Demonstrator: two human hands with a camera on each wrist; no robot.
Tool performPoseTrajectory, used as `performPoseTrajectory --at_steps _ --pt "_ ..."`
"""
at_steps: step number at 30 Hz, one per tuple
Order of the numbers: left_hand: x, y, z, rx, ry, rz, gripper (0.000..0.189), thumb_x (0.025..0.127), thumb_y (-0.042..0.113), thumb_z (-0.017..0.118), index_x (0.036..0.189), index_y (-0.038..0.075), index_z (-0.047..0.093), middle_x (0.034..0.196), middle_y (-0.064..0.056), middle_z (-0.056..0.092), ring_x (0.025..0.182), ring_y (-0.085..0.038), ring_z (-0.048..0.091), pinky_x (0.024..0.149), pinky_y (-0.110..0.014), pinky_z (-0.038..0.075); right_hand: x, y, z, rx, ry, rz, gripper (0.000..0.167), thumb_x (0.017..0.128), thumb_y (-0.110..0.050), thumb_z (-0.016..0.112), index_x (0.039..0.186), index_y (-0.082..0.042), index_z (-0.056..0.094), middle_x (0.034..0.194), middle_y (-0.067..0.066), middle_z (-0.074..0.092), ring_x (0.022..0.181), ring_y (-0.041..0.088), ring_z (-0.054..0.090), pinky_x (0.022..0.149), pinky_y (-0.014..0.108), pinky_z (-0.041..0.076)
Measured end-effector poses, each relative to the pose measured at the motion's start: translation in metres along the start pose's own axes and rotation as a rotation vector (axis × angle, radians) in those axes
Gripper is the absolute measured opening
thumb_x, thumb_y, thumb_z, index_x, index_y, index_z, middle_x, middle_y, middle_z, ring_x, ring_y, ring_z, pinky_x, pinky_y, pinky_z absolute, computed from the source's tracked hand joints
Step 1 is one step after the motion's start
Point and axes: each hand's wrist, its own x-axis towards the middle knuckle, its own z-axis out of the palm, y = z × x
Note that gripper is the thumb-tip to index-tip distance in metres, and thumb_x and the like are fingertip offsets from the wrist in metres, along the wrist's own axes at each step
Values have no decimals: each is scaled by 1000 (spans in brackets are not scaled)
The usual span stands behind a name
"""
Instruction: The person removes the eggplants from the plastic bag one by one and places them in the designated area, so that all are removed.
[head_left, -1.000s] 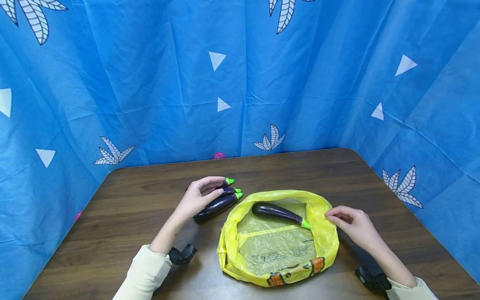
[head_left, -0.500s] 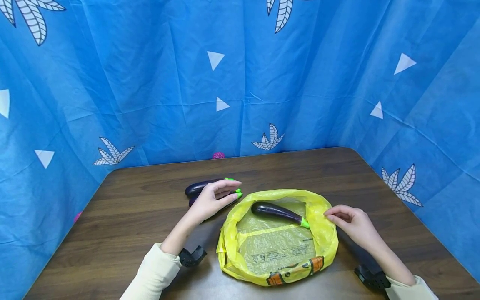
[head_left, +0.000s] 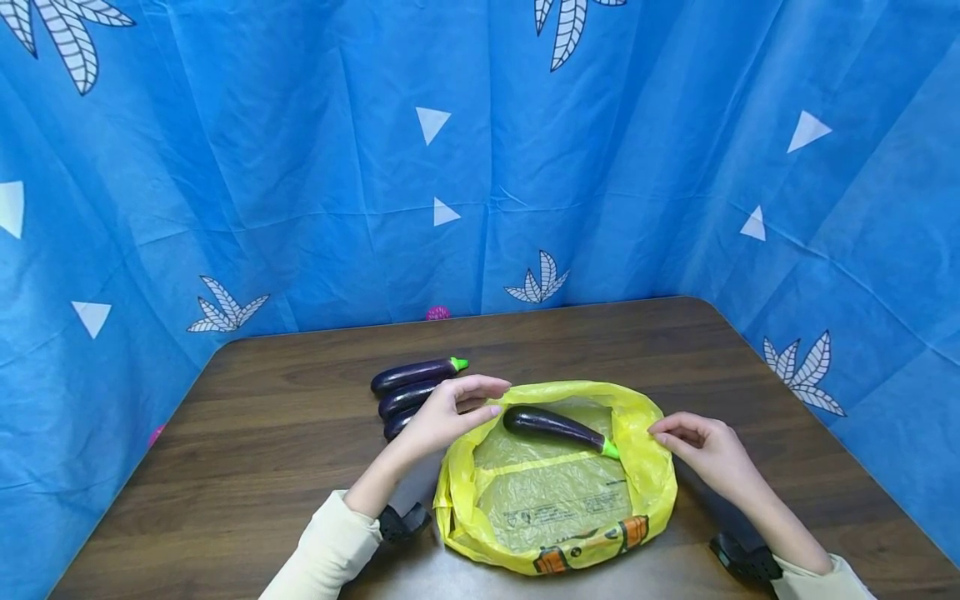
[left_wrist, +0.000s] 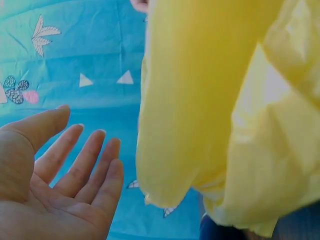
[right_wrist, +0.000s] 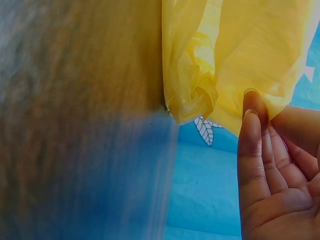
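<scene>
A yellow plastic bag [head_left: 651, 492] stands with its mouth spread and its rim rolled outward. Inside it lies one dark purple eggplant [head_left: 555, 423] with a bright green stem end. At the bag's right rim my right hand [head_left: 708, 450] pinches the plastic between thumb and fingers; the right wrist view shows the pinched yellow film [right_wrist: 250, 60]. My left hand [head_left: 444, 417] hovers by the back left rim, fingers loosely extended and holding nothing. In the left wrist view its open palm [left_wrist: 75, 200] is apart from the yellow bag wall [left_wrist: 180, 110].
Three more eggplants [head_left: 411, 376] lie side by side on the brown wooden table [head_left: 262, 442], left of the bag; my left hand partly covers the nearer two. A blue patterned curtain [head_left: 300, 167] hangs behind and around the table.
My left hand has moved right, from over the eggplants on the table to the bag's left rim, uncovering the farthest eggplant. The right hand and the bag have stayed put.
</scene>
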Motion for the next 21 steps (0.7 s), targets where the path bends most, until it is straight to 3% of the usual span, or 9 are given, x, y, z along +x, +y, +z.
performPoseTrajectory --at_steps 9,15,21 --pt "5 -10 10 -7 -120 67 32 91 8 61 122 -2 58 117 -20 59 108 -28 56 91 -35 45 0 0 1 1 1 0 8 88 -4 65 94 -5 69 87 3 66 73 8 61 60 25 52" --pt "8 -19 14 -5 -152 47 33 91 2 60 122 -7 55 119 -24 57 111 -38 52 94 -45 41 0 0 1 5 0 0 8 87 -3 65 94 -5 69 87 3 67 74 8 61 60 26 52" --pt "11 -26 15 78 -136 33 35 91 7 61 124 -2 57 125 -14 57 120 -25 47 102 -38 33 0 0 1 11 -3 -7 8 87 -3 65 94 -5 69 87 3 67 74 9 61 60 28 53"
